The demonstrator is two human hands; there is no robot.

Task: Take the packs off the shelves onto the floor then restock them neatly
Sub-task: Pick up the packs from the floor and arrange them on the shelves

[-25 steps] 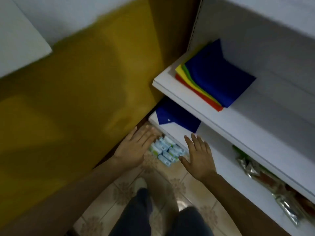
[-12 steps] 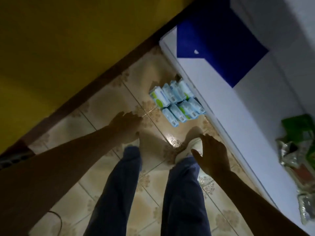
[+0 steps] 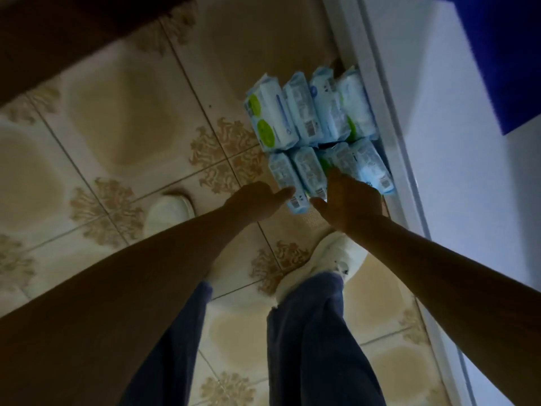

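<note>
The pale blue and white soft-wrapped packs (image 3: 316,127), some with green patches, lie on the floor in two rows of four. They are packed side by side, with the outermost ones pressed against the front edge of the low white shelf (image 3: 439,148).

Both hands reach for the row further out from that shelf's blue-covered end. The right hand (image 3: 354,203) lies over the packs nearest the shelf edge. Its fingers are stretched forward across the wrappers and its thumb is spread wide, not yet closed on anything. The left hand (image 3: 254,200) comes in from the side away from the shelf, its fingers straight and together. Its tip is at the outermost pack of that row, though in this dim light touching and just short look alike.

The packs are down and none sits on the shelf's bare part, so this reads as the start of restocking. The next move probably calls for pressing in from both ends of the row, gripping it as one block and lifting it over the shelf edge. The slick wrappers could let a middle pack slide out.

Under the packs is a beige patterned tile floor (image 3: 131,127). Two white shoes (image 3: 167,212) and dark blue trousers (image 3: 316,332) stand out from the shelf. A deep blue flat sheet (image 3: 503,54) lies on the shelf's far end.
</note>
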